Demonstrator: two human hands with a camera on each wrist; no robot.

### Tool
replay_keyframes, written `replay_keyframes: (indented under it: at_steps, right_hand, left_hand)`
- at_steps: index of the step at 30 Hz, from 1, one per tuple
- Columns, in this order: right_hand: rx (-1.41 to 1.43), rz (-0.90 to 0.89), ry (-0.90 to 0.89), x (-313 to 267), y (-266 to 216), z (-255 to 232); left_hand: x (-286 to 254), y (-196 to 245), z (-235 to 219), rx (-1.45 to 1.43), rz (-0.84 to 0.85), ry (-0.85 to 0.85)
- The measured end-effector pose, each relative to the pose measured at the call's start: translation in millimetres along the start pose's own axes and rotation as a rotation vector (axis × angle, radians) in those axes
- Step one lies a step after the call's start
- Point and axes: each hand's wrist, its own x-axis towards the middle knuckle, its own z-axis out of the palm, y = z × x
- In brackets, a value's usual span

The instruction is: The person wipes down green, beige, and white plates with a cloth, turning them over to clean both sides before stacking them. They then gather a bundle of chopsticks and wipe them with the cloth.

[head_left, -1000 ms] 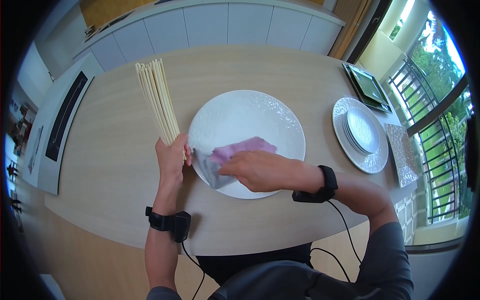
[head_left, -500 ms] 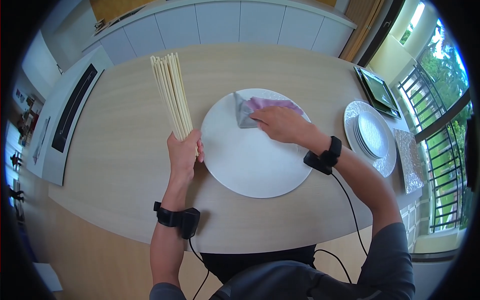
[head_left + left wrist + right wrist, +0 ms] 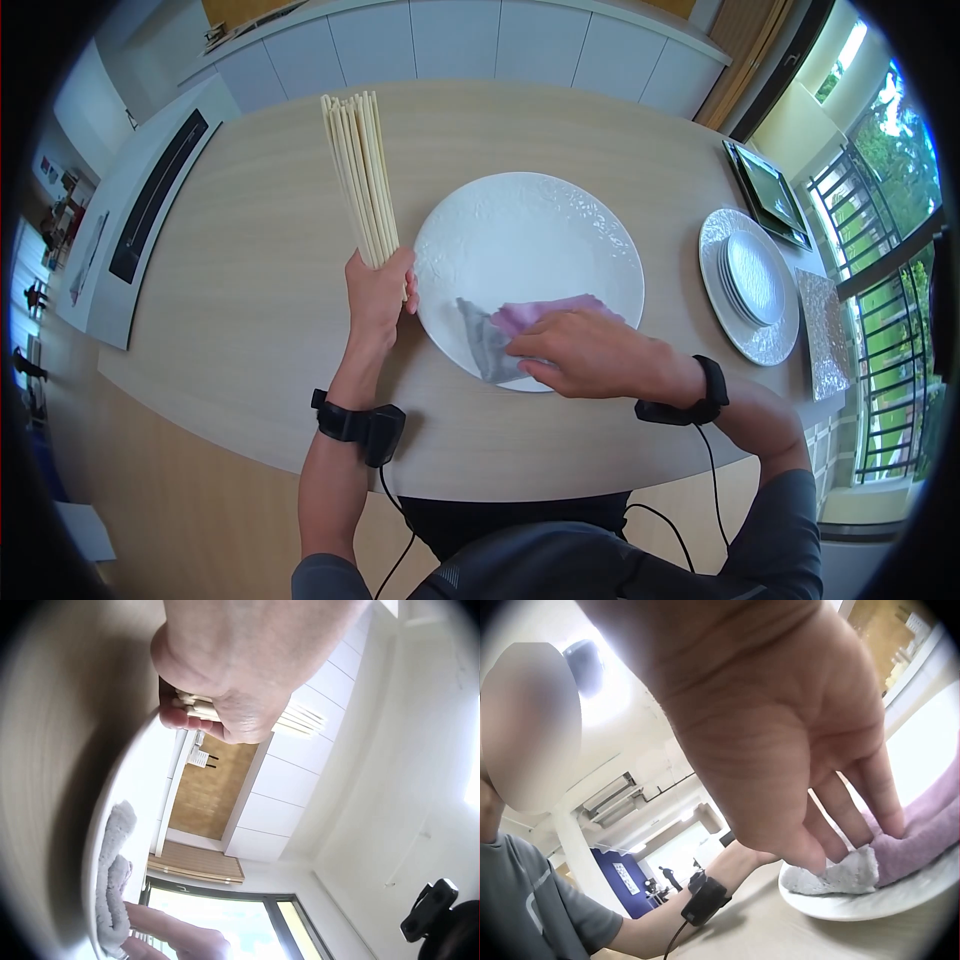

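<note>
My left hand [image 3: 378, 292] grips a bundle of pale wooden chopsticks [image 3: 362, 180] near their lower end, upright at the left rim of a large white plate [image 3: 530, 230]. In the left wrist view the curled fingers wrap the chopsticks' ends. My right hand [image 3: 590, 350] presses a cloth, purple [image 3: 550, 308] on one side and grey on the other, onto the plate's near part. In the right wrist view, its fingers [image 3: 881, 791] reach down fairly straight, tips on the purple side, with the thumb beside the folded grey edge [image 3: 836, 874].
To the right, small white plates [image 3: 755, 275] are stacked on a larger textured plate [image 3: 712, 250]. Dark green rectangular plates [image 3: 770, 195] lie behind them, and a clear textured tray [image 3: 825, 330] sits at the table's right edge. Cables hang from both wrist bands.
My right hand has swept the cloth from the plate's near left to its far side and back to the near side. The left hand still holds the chopsticks as the view shifts.
</note>
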Motion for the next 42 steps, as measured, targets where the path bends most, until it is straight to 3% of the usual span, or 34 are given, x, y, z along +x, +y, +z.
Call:
replay_keyframes:
  at_steps: [2,6,10,12,16,18,19,20,22,23,25,26,28,31,35,40,42]
  right_hand:
    - [0.069,-0.174,0.075,18,4,12]
    - [0.092,-0.209,0.145,52,10,16]
    - [-0.001,-0.261,0.351,89,41,19]
    - [-0.114,-0.165,0.466,100,54,13]
    - [-0.178,-0.036,0.440,99,70,-3]
    - [-0.056,0.113,0.397,90,70,-13]
    - [0.039,0.050,0.509,87,79,-11]
    - [0.038,0.049,0.508,81,81,-14]
    - [0.337,0.200,0.484,66,81,-25]
    - [0.338,0.199,0.484,59,82,-27]
    - [0.390,0.257,0.665,43,87,-30]
    - [0.393,0.256,0.667,34,90,-31]
    - [0.674,0.326,0.847,14,99,-32]
    - [0.779,0.454,1.010,-19,116,-30]
    - [0.788,0.520,1.069,-49,147,-7]
    - [0.391,0.501,0.847,-57,147,-5]
    - [0.341,0.534,0.857,-55,135,-16]
  left_hand:
    - [0,-1,-1,0.005,0.003,-0.007]
    - [-1,1,1,0.057,0.013,0.019]
    - [-2,2,0,0.027,0.004,-0.014]
    - [-1,1,0,0.018,0.005,-0.018]
    - [-1,2,1,0.013,0.001,-0.007]
    - [-2,2,2,0.030,0.013,-0.021]
    - [-3,3,2,0.029,0.013,-0.020]
    - [-4,4,2,0.052,0.024,-0.022]
    - [-5,4,3,0.077,0.034,-0.025]
    - [-5,3,3,0.088,0.051,-0.019]
    - [-6,3,4,0.103,0.067,-0.014]
    - [-6,3,4,0.097,0.078,-0.014]
    - [-7,3,6,0.095,0.091,-0.019]
    - [-7,2,5,0.093,0.120,-0.039]
    - [-10,5,5,0.099,0.133,-0.046]
    - [-16,12,11,0.103,0.170,-0.033]
    - [-18,16,12,0.098,0.174,-0.050]
